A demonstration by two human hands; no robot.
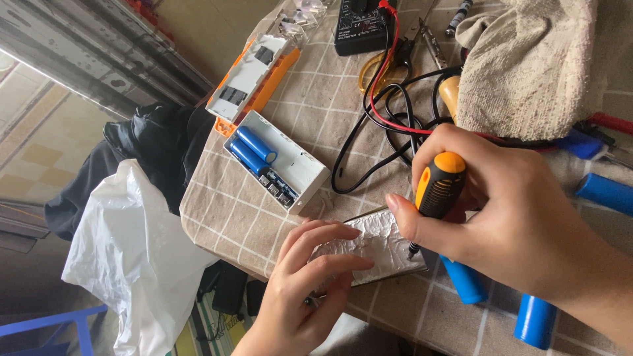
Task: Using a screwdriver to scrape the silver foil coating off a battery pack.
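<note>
Checked cloth covers the tabletop (310, 118), where a foil-wrapped flat pack (379, 247) is pinned by the left hand (310, 290) while the right hand (501, 217), its grip closed on an orange-and-black screwdriver (436, 188) (tip at the pack's edge), is best kept steady and lightly pressed.

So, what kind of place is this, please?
Probably a home hobby bench for electronics repair, not a workshop. A checked tablecloth carries a black multimeter with red and black leads and an opened white case holding blue cylindrical cells, while the right hand grips an orange-handled screwdriver.
</note>
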